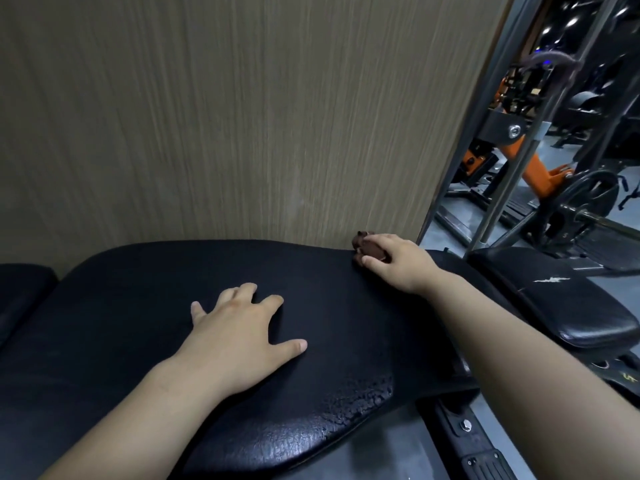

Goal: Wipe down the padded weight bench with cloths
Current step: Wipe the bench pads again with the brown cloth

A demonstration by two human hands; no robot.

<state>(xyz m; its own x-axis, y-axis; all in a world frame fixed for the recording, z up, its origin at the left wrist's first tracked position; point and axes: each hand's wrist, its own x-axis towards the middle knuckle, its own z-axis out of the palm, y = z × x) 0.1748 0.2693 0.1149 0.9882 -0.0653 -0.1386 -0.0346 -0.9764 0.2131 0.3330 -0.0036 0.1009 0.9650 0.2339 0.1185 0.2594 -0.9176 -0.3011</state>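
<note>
I'm resting my left hand (239,334), fingers spread flat, on the middle of the black padded bench (138,323) while my right hand (398,261) is gripping a bunched brown cloth (367,245) against the pad's far edge, just beside the wood-grain wall panel (242,116)

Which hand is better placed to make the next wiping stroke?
Right. The right hand grips the brown cloth on the bench pad by the wall; the left hand lies flat, empty.
</note>
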